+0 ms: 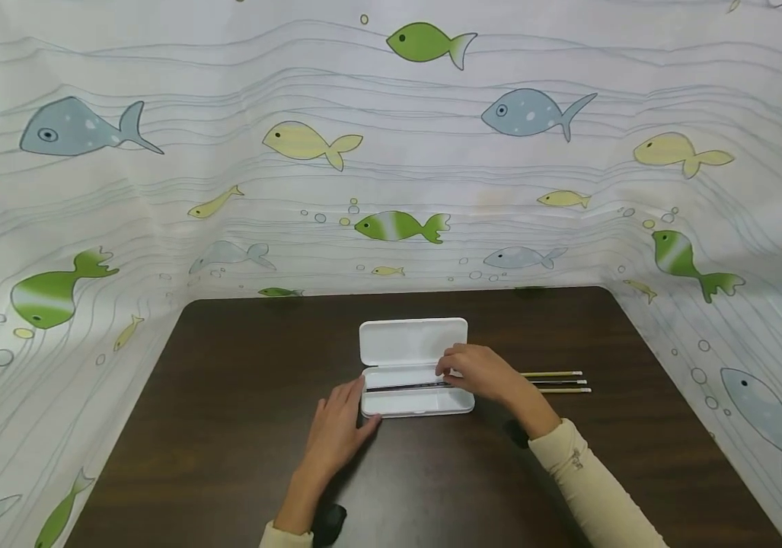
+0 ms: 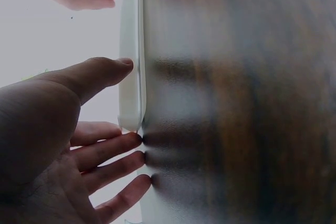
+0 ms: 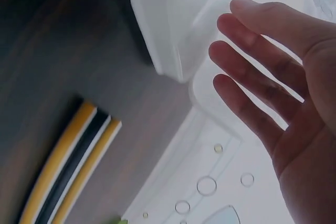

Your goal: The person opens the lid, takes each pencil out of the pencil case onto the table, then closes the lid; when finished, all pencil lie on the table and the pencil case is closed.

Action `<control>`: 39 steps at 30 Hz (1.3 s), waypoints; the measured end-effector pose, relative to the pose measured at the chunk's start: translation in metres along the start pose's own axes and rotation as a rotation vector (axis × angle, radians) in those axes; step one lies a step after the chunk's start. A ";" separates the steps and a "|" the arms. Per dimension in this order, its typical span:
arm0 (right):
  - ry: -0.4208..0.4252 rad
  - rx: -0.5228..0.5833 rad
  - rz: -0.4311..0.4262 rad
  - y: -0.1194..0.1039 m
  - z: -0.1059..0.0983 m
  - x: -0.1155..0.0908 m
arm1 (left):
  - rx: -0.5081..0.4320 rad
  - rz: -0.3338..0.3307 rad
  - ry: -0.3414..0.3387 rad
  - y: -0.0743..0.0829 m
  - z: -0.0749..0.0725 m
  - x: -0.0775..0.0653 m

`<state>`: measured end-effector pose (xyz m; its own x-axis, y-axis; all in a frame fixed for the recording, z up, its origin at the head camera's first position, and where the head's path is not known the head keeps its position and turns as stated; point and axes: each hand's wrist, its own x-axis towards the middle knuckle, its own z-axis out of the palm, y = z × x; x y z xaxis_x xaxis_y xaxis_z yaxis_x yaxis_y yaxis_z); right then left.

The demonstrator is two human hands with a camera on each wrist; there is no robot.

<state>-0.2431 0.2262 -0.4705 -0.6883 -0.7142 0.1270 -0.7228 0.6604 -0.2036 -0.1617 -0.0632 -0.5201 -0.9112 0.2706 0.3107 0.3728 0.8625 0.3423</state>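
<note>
A white pencil case [image 1: 407, 404] lies open on the table, its lid [image 1: 413, 341] folded back toward the wall. One dark pencil [image 1: 400, 387] runs lengthwise inside it. My left hand [image 1: 337, 426] is at the case's left end, fingers extended along the side and thumb at the front edge. Over the right part of the case is my right hand [image 1: 483, 374], fingers slightly bent. The right wrist view shows the thumb close to the index fingertip and no object between the fingers [image 3: 236, 59]. Part of the case is hidden beneath this hand.
To the right of the case, several pencils [image 1: 564, 391], yellow and dark, lie side by side, partly behind the right wrist. The dark brown table [image 1: 240, 457] meets a white fish-patterned sheet [image 1: 322, 190] at the back and sides.
</note>
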 end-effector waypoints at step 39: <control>0.065 -0.153 -0.017 -0.002 0.000 0.009 | -0.025 -0.025 -0.052 -0.001 -0.003 0.004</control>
<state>-0.2478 0.2178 -0.4692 -0.6747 -0.7125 0.1927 -0.7320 0.6794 -0.0509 -0.1653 -0.0639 -0.5166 -0.9281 0.2712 0.2552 0.3531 0.8587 0.3713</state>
